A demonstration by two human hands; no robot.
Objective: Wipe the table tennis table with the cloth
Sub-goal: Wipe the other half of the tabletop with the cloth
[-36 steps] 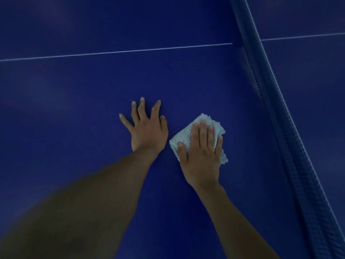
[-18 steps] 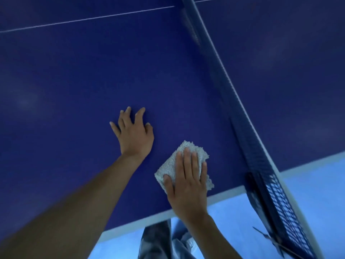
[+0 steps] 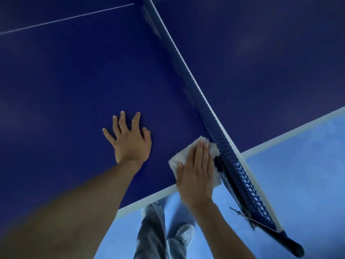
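Having been swept to the net (image 3: pixel 226 156), at three o'clock of the spread-fingered left hand (image 3: pixel 130 142), the cloth (image 3: pixel 186 153) was pressed under joined fingers of the right hand (image 3: pixel 196 173), that table (image 3: pixel 74 81) corner judged reached.

The cloth (image 3: pixel 182 156) lies on the table tennis table (image 3: pixel 74 90) by its near edge, touching the foot of the net (image 3: pixel 204 109) on its right, with the right hand (image 3: pixel 196 171) flat on top. The left hand (image 3: pixel 130 141) rests on the table just left of the cloth, farther in from that edge.
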